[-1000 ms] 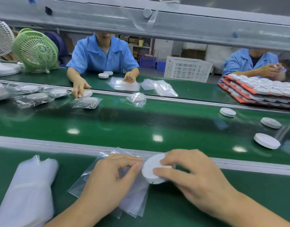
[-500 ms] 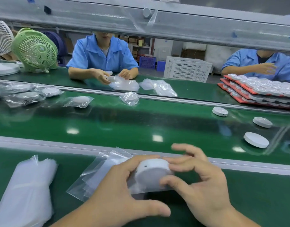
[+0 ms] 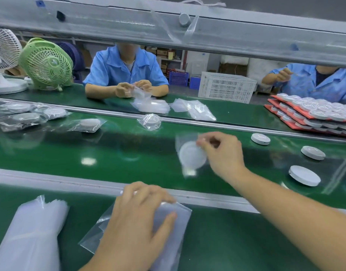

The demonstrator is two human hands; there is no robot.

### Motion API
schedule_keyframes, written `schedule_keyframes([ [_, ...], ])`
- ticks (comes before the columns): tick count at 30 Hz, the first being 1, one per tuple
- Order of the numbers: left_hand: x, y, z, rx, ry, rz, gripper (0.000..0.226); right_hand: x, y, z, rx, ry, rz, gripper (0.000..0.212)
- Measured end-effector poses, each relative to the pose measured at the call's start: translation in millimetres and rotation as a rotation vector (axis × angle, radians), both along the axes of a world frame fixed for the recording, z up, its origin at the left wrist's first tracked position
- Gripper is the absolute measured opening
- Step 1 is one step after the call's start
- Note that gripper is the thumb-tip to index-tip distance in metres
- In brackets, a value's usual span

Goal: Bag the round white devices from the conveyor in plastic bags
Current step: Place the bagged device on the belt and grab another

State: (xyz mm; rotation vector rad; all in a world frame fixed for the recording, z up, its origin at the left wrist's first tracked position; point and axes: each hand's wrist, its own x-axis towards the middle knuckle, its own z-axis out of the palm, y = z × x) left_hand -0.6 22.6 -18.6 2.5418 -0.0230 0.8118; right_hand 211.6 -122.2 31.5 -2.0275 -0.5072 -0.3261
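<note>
Just this side of the rail (image 3: 50, 178), the left hand (image 3: 140, 218) has dropped from the bagging onto the bags (image 3: 174, 231) stacked on the counter. Its fingers lie over the stack's far edge with the thumb on top. Blur hides whether they pinch a sheet or only rest there, so I cannot tell.

Beyond the rail, over the belt (image 3: 109, 153), hangs the bag (image 3: 183, 139) with the device (image 3: 192, 156) now inside it. Half a second ago both hands were pressing that device into the bag on the near side of the rail. The right hand (image 3: 223, 153) has since carried it across, thumb and fingers clamped on the bag's top edge. The bag is tilted and not yet down on the belt.

That means one device is bagged and about to be released, while the left hand is likely readying the next bag. Farther right beyond the rail, loose devices (image 3: 304, 175) sit unbagged on the belt, so plenty of the task remains.
</note>
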Motion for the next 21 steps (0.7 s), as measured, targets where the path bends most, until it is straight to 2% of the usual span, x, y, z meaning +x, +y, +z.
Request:
schedule_keyframes([
  [2, 2, 7, -7, 0.134, 0.07, -0.018, 0.022, 46, 11, 5, -0.125, -0.045, -0.136, 0.02],
  [3, 2, 9, -9, 0.16, 0.103, -0.042, 0.021, 65, 17, 5, -0.259, -0.026, -0.176, 0.024],
  [6, 4, 8, -12, 0.182, 0.149, -0.104, 0.017, 98, 31, -7, -0.595, 0.255, -0.115, 0.027],
  [8, 5, 9, -11, 0.192, 0.146, -0.119, 0.017, 103, 32, -19, -0.675, 0.329, -0.018, 0.028],
  [11, 4, 8, -9, 0.189, 0.136, -0.133, 0.015, 99, 5, -22, -0.704, 0.208, -0.027, 0.029],
  [14, 3, 7, -3, 0.221, 0.163, -0.144, 0.015, 104, -62, -32, -0.999, 0.081, -0.26, 0.047],
  [16, 2, 9, 2, 0.275, 0.191, -0.184, 0.02, 106, -122, -42, -1.132, 0.155, -0.476, 0.063],
  [18, 0, 11, 6, 0.37, 0.217, -0.216, 0.023, 104, -181, -54, -1.077, 0.289, -0.549, 0.077],
  [21, -4, 11, 9, 0.419, 0.237, -0.233, 0.022, 91, -239, -59, -0.911, 0.229, -0.477, 0.074],
])
